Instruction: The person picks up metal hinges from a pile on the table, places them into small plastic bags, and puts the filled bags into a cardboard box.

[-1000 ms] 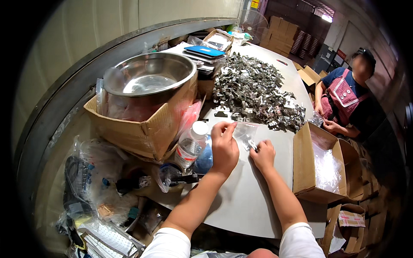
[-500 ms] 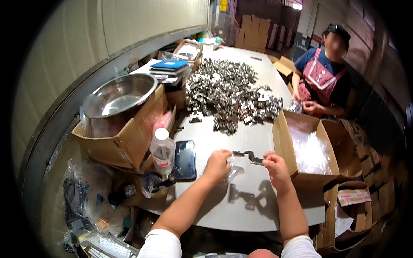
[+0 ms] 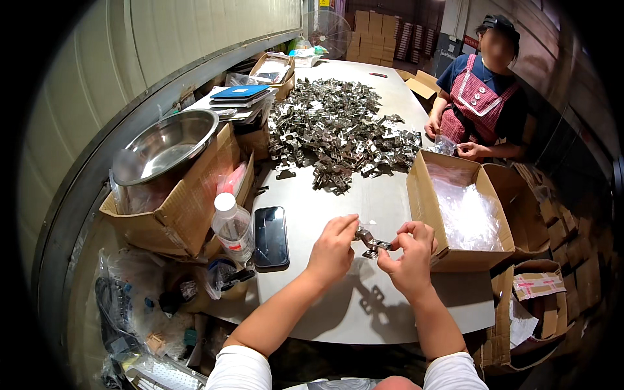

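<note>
Over the near part of the table, a shiny metal cabinet hinge (image 3: 372,243) spans the gap between my hands. My right hand (image 3: 409,255) pinches one end of it between thumb and fingers. My left hand (image 3: 333,248) is closed at the other end, where a thin clear plastic bag (image 3: 368,225) shows faintly by the fingertips. How far that end sits in the plastic cannot be made out. Farther up the table lies a large heap of similar metal hinges (image 3: 338,133).
To the right stands a carton of clear plastic bags (image 3: 435,227). A phone (image 3: 271,237) and a plastic bottle (image 3: 233,229) are on the left, near a steel basin (image 3: 166,149) on a carton. Across the table a co-worker (image 3: 484,97) handles clear plastic.
Both hands have come closer together, and the hinge has turned and tilted between them. The plastic that hung below my left hand shows less now. The head view has shifted slightly.
</note>
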`<state>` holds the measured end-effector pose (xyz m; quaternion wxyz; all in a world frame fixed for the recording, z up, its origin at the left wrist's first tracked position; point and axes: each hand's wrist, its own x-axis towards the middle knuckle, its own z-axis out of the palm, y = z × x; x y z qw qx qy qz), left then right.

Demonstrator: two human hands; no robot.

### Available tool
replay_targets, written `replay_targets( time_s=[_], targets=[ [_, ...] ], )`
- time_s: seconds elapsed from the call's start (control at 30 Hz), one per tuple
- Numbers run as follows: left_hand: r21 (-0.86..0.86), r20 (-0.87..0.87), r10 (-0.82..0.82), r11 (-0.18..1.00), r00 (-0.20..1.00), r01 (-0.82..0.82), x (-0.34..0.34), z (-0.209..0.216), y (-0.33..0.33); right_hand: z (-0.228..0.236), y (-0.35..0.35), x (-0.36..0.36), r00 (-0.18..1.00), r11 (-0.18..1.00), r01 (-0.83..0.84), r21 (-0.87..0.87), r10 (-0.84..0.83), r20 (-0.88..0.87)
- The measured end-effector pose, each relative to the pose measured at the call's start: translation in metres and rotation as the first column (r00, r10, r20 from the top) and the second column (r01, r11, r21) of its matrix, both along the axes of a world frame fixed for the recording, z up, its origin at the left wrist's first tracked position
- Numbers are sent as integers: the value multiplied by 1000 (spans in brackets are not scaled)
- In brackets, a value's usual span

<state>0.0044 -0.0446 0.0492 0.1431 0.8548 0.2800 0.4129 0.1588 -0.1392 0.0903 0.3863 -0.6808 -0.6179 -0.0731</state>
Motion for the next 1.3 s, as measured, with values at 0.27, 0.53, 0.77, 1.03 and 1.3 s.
replay_targets(
  time_s=[0.27,0.53,0.77,1.03,1.3],
  targets=[
    [141,18,15,990,1000,-17,9,6,-16,-9,-2,-10,936,939,-239,247,156,315],
    [231,-47,119,967,992,-105,8,-8,7,-34,19,4,918,965,-139,221,42,394],
    [-39,-130,-1,999,991,-4,15,-45,12,-47,24,6,991,995,-94,-23,96,94],
    [282,159,78,952,984,-121,12,-9,3,-52,31,12,924,982,-160,104,186,-333],
    [260,-128,57,965,990,-21,10,-27,12,-55,31,11,875,864,-303,402,85,477]
  ],
)
